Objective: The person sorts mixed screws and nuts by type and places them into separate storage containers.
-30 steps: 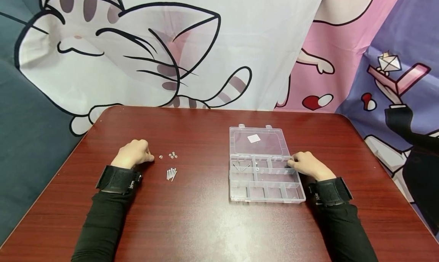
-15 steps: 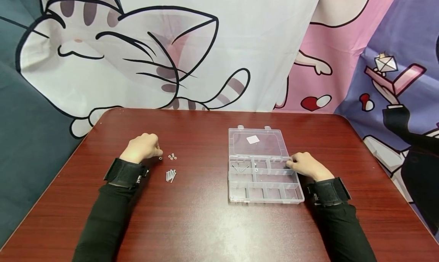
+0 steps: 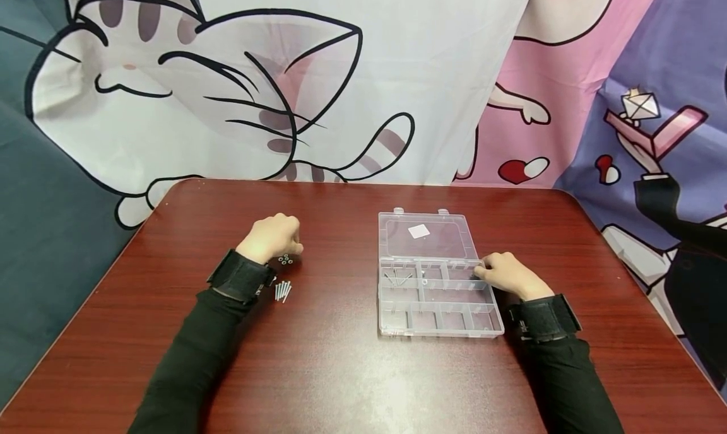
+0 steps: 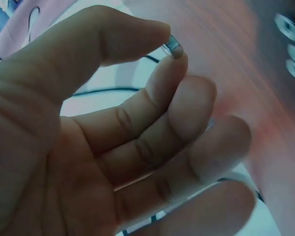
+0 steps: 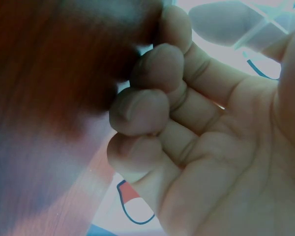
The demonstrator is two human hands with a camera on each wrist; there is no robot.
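My left hand [image 3: 271,238] pinches a small metal nut [image 4: 173,46] between thumb and index fingertip, its other fingers curled loosely. Just below that hand, several more nuts [image 3: 286,259] lie on the table, partly beside its wrist. A small bunch of metal screws [image 3: 282,290] lies nearer to me. On the right, a clear plastic compartment box [image 3: 443,334] lies with its lid raised back. My right hand [image 3: 514,276] grips the box's right side wall, thumb over the edge; in the right wrist view its fingers are curled, though the contact is mostly hidden.
Some screws [image 3: 397,277] sit in an upper left compartment of the box, and a small nut [image 3: 424,281] shows near a divider. The lid [image 3: 428,238] bears a white sticker. Behind the wooden table [image 3: 335,371] hangs a printed cloth [image 3: 431,74].
My left hand has moved right, picked up the lone nut and carried it over past the nut cluster. The right hand has stayed at the box.
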